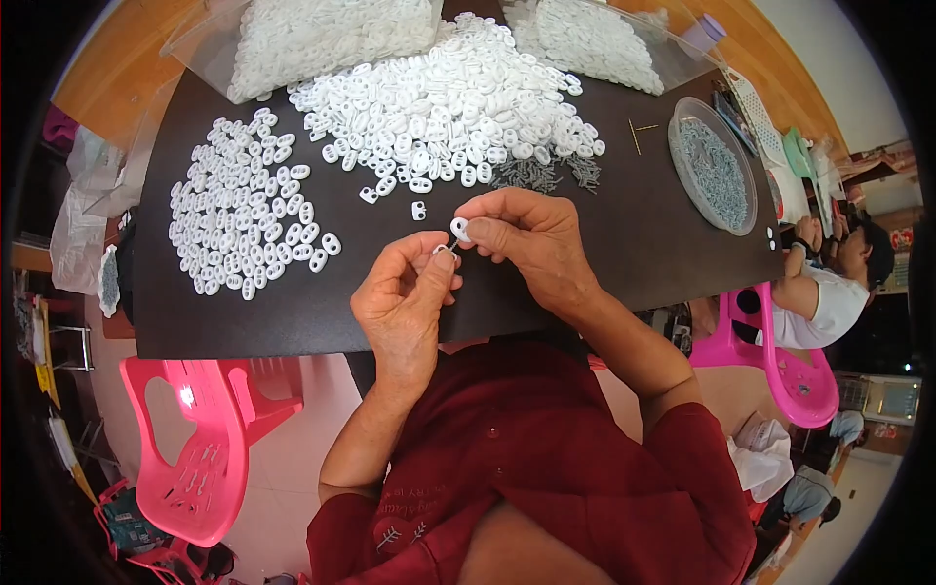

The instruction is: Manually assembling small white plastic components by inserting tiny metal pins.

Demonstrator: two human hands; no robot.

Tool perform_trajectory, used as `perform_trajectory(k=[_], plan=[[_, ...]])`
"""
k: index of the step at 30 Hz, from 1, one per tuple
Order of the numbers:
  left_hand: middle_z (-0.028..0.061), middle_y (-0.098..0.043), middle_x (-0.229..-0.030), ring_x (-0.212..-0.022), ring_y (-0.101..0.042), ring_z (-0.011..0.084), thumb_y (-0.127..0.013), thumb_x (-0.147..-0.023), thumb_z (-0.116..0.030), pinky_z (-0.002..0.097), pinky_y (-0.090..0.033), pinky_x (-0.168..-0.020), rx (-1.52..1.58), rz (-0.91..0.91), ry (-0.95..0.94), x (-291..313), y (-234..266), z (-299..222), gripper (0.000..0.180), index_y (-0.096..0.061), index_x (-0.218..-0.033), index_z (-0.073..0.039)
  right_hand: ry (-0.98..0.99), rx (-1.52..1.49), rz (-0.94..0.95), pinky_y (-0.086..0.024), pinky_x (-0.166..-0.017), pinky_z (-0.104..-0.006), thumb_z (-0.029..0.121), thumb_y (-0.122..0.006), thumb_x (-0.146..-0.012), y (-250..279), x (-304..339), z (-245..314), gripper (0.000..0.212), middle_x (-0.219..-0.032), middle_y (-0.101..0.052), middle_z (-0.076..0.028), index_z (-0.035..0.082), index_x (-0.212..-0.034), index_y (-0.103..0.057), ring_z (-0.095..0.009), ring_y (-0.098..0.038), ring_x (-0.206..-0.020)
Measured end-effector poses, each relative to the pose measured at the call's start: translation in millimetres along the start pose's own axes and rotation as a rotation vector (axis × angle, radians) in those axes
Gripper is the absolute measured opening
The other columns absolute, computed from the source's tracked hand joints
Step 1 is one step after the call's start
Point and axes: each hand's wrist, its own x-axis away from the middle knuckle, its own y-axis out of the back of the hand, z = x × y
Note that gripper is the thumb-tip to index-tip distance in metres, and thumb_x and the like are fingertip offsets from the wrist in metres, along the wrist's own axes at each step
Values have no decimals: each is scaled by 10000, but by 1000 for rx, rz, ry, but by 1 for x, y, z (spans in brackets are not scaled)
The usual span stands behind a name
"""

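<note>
Both my hands meet over the near part of the dark table (634, 244). My right hand (534, 242) pinches a small white oval plastic piece (459, 228) between thumb and fingers. Just left of it, my left hand (408, 292) is closed on another small white plastic piece (444, 251), mostly hidden by the thumb. A thin grey pin seems to show between the two pieces; I cannot tell how it sits. Beyond my hands a loose white piece (418, 211) lies alone, in front of a large heap of white plastic pieces (439, 107).
Left lies a spread of white two-holed oval pieces (244, 210). Grey pins (526, 175) lie by the heap; more fill a round clear tub (675, 161) on the right. Two clear bins (200, 58) stand behind. Pink chairs (195, 468) flank the table; a person (819, 292) sits right.
</note>
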Motion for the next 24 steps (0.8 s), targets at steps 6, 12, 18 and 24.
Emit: perform_trajectory(k=[6,12,18,24], plan=[[73,-622,-776,-611,-559,90,-613,-841,-12,191,-452,-529,0,-4,1,-1,0,0,139,-612,-966,50,15,20,-8,-422,-541,-180,73,-625,-819,-3,0,0,137,-746,-636,-20,-17,-916,-658,-46,-533,-633],[68,-623,-780,-620,-558,85,-604,-846,-10,185,-446,-538,-20,-7,-7,0,0,1,138,-612,-971,49,71,41,20,-416,-548,-179,80,-660,-820,-6,1,-1,133,-777,-655,-18,13,-935,-670,-43,-541,-654],[60,-623,-800,-631,-562,80,-608,-847,-10,182,-452,-553,-15,-36,-6,1,-2,2,163,-605,-1001,44,133,185,-28,-428,-602,-182,27,-634,-826,-11,7,-1,118,-783,-634,-10,5,-938,-663,-39,-537,-693],[54,-619,-818,-647,-568,83,-605,-852,-8,185,-462,-568,17,-44,-40,1,-3,6,215,-592,-1060,45,297,323,-24,-447,-680,-216,-23,-592,-833,-12,9,-6,117,-840,-610,-25,-11,-934,-651,-73,-547,-781]])
